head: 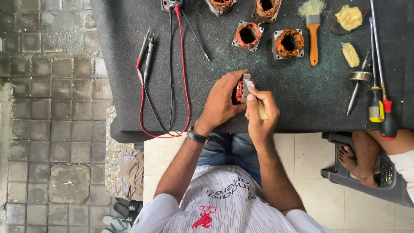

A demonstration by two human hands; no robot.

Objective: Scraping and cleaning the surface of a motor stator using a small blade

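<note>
My left hand [222, 101] grips a small motor stator with copper windings [238, 91], held on its side near the front edge of the dark grey mat-covered table [302, 99]. Pinched in my right hand [260, 113] is a thin pale stick [261, 110], whose upper end lies against the stator's metal frame [246, 82]. The two hands touch each other around the stator, which they mostly hide.
Several more copper-wound stators [248, 35] lie at the back. A paintbrush [313, 30], yellow rags [349, 17], screwdrivers [381, 86] and a rotor shaft [358, 82] are at right. Meter probes with red and black leads [144, 60] lie left. Another person's foot [353, 162] rests on a plastic chair.
</note>
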